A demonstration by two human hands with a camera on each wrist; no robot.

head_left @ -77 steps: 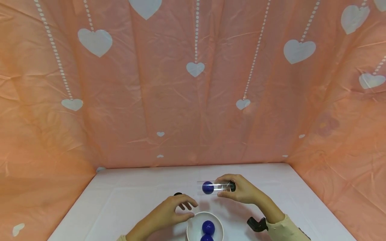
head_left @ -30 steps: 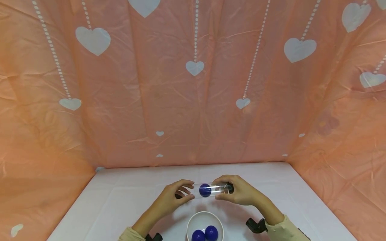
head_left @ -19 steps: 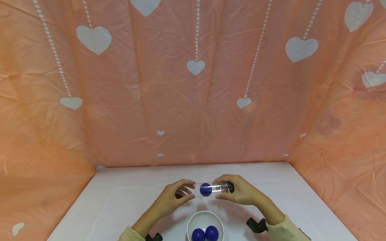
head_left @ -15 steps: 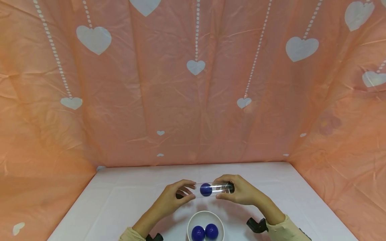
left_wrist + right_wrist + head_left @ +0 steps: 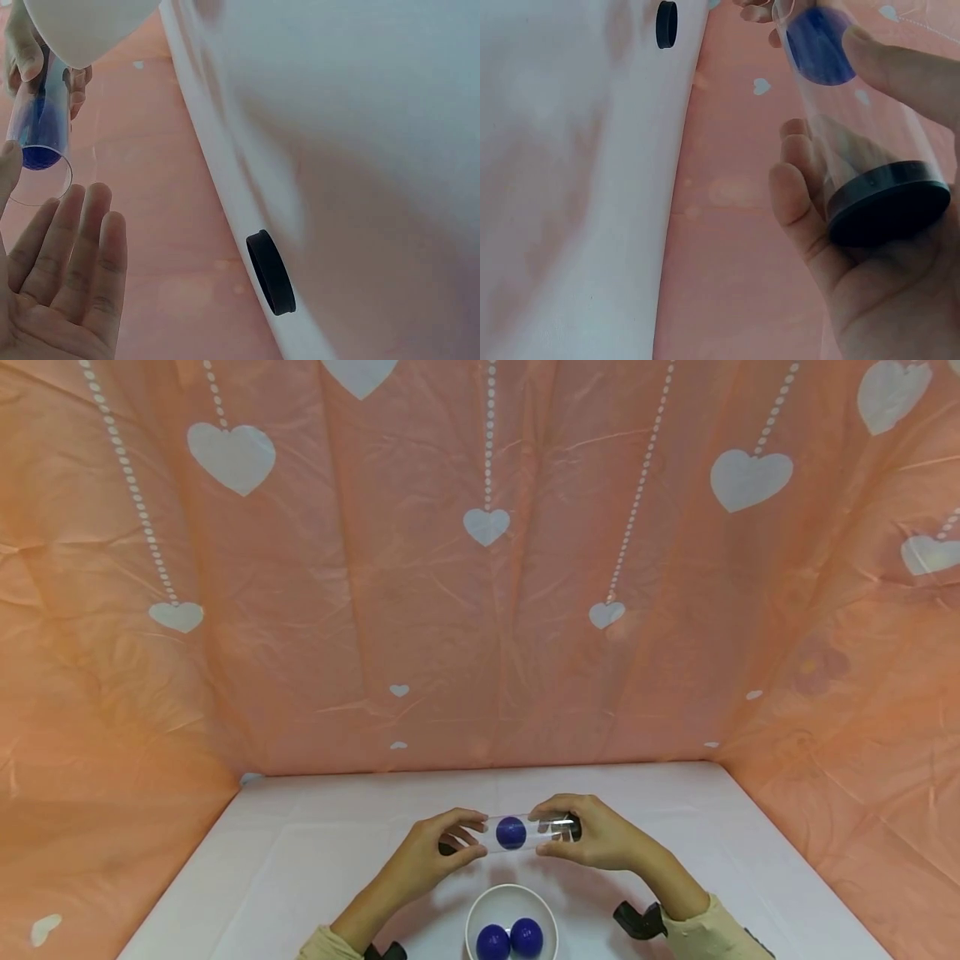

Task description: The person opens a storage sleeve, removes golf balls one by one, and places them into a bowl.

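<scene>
A clear plastic tube (image 5: 534,835) lies level above the table, a dark blue ball (image 5: 511,833) inside it. My right hand (image 5: 596,835) grips the end closed by a black cap (image 5: 889,206), thumb along one side and fingers under it. My left hand (image 5: 438,847) pinches the uncapped rim, thumb on one side and fingertips (image 5: 97,199) on the other. A second black cap (image 5: 271,272) stands on edge on the table, mostly hidden behind the left hand in the head view. Below the tube sits a white bowl (image 5: 506,906) with two blue balls (image 5: 527,937).
The white table (image 5: 315,843) ends at a peach curtain (image 5: 480,652) with printed hearts, which also closes off both sides. Black camera mounts (image 5: 639,920) stick out from the wrists beside the sleeves.
Since the earliest frame, the left hand has risen from the bowl's rim to the tube's uncapped end. The balls in the bowl have rolled side by side. Lately both hands barely move.
</scene>
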